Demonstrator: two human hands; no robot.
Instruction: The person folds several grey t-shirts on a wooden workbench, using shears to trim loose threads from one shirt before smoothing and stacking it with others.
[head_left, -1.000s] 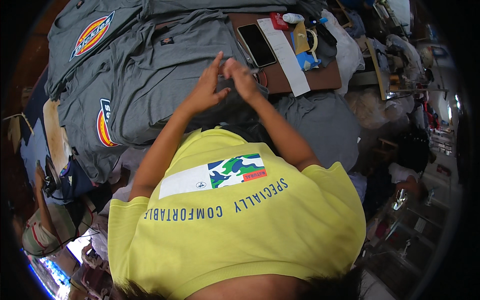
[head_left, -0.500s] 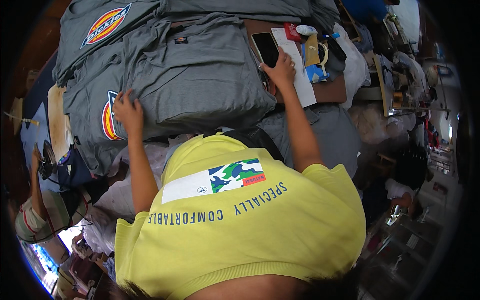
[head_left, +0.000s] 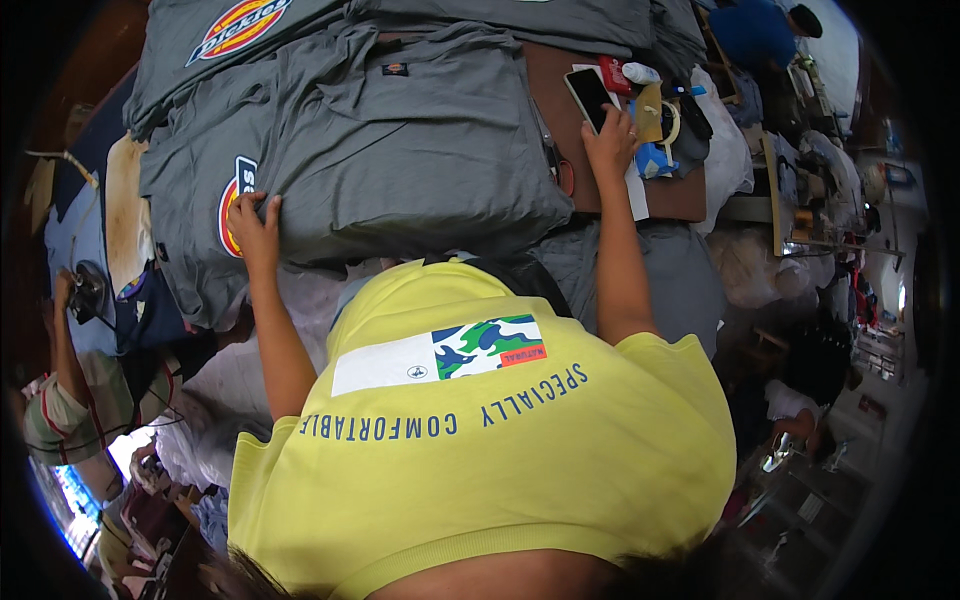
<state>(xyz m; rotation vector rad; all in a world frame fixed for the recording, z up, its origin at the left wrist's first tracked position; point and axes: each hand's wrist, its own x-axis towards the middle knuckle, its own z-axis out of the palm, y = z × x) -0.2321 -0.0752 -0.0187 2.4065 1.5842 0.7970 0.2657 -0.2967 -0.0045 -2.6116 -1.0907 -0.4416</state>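
Observation:
My right hand (head_left: 610, 150) grips the lower end of a black-screened smartphone (head_left: 587, 92) with a light edge. The phone lies over white paper (head_left: 636, 192) on the brown table. My left hand (head_left: 255, 232) rests open on a stack of grey T-shirts (head_left: 400, 150). Its fingers lie over part of a red, yellow and blue printed emblem (head_left: 229, 222). A small dark neck label (head_left: 395, 69) shows near the top shirt's collar. Beside the stack, under the phone's left side, is a tool with a reddish handle loop (head_left: 566, 177).
Right of the phone are a red box (head_left: 613, 75), a white bottle (head_left: 640, 73), a tape roll (head_left: 672, 122) and a blue packet (head_left: 655, 160). More grey shirts (head_left: 480, 18) lie behind. At left, a co-worker's hand (head_left: 63, 290) is on a dark iron (head_left: 90, 290).
The phone has moved right with my right hand, across the white paper. My left hand stays by the emblem, its fingers drawn closer together. The whole view has shifted slightly.

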